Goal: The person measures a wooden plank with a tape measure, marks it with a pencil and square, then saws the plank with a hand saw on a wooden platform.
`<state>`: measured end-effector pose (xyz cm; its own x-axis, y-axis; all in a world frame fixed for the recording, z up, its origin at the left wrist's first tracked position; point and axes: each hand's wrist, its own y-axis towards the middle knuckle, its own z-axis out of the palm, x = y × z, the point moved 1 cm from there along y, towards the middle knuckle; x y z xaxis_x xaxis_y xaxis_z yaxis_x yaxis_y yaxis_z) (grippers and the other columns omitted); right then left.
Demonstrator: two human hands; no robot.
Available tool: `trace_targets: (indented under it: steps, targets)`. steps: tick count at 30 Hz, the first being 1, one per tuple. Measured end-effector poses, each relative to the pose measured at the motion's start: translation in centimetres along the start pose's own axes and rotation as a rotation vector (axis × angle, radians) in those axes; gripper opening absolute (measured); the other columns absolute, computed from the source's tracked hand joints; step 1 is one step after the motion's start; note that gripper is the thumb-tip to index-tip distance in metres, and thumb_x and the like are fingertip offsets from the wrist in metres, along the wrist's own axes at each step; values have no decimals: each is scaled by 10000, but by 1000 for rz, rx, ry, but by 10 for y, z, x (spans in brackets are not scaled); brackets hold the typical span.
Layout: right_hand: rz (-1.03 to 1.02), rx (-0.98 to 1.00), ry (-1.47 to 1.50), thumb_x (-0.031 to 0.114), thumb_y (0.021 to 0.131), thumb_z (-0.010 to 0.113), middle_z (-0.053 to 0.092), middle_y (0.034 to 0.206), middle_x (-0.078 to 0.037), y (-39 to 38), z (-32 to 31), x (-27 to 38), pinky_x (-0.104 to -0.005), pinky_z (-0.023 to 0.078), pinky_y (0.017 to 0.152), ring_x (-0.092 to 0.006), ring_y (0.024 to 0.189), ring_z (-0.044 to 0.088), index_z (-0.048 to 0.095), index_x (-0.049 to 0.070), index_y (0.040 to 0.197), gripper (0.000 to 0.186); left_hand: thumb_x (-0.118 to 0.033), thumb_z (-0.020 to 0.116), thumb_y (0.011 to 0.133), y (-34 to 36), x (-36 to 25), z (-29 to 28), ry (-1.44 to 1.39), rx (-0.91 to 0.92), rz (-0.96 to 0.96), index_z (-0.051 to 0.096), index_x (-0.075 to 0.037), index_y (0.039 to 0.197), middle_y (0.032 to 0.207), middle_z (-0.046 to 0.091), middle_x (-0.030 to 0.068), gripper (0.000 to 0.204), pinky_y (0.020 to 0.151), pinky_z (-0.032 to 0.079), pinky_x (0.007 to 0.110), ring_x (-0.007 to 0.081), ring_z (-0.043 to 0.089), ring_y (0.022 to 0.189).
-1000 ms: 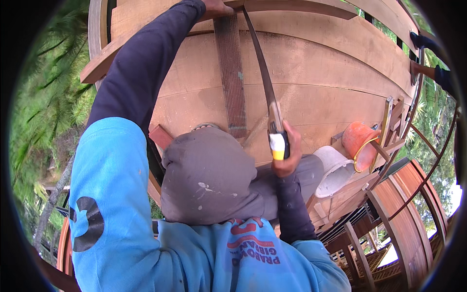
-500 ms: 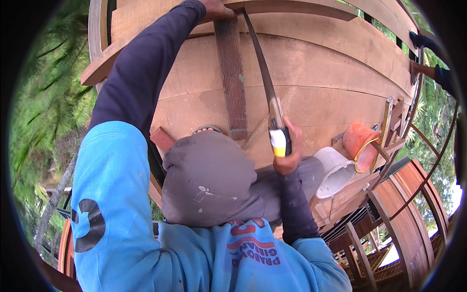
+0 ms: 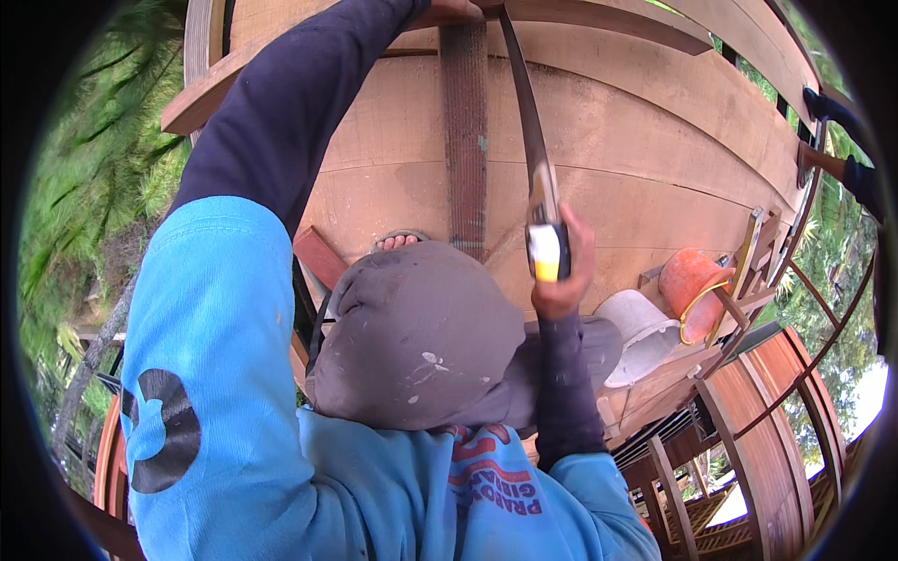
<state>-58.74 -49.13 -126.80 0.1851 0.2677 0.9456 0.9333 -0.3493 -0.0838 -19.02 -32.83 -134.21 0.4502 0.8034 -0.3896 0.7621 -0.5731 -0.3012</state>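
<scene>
My right hand [image 3: 567,276] is closed around the handle of a handsaw [image 3: 527,103], black with white and yellow parts. The saw's long blade points away from me, its far end meeting a wooden plank [image 3: 617,21] at the top of the view. On that plank, just left of the blade, rests my left hand [image 3: 455,11], gripping it; the upper edge of the picture cuts off most of its fingers. A dark grooved board [image 3: 465,140] runs from under the plank toward me.
Beside my right knee stand a whitish bucket [image 3: 636,337] and an orange bucket [image 3: 694,290]. A reddish wood block [image 3: 320,257] lies near my foot. Wide boards [image 3: 374,122] form the floor. Another person's leg [image 3: 823,161] shows at the far right, near a curved railing.
The saw and my right hand have shifted slightly right and up in the view. The planks and board also appear farther right as the view moves. Both hands keep their holds.
</scene>
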Motion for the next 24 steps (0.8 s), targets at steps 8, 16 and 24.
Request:
trace_targets:
  steps: [8,16,24]
  targets:
    - [-318,-50,-213,-6,852,627,693,1135,-146,149,62,-14,-323,547,933,-231,1064,689,619,41,1330,481,-462,771,697,8,-9,6,37,37,-21,746,-18,1072,1039,740,246,582,895,561,460,401,710,1005]
    - [-17,-23,-22,12,825,622,652,1255,-202,-20,-7,-15,-372,535,989,-264,1122,682,573,-37,1389,568,-446,765,695,-4,-11,-16,1,29,-29,751,0,1067,1008,742,256,581,873,570,463,407,715,965]
    - [-323,-91,-224,-30,823,603,705,1191,-178,164,58,-19,-321,525,963,-265,1076,695,612,11,1303,482,-491,780,693,15,-18,22,25,5,65,752,-20,1031,992,742,246,580,865,565,470,400,717,957]
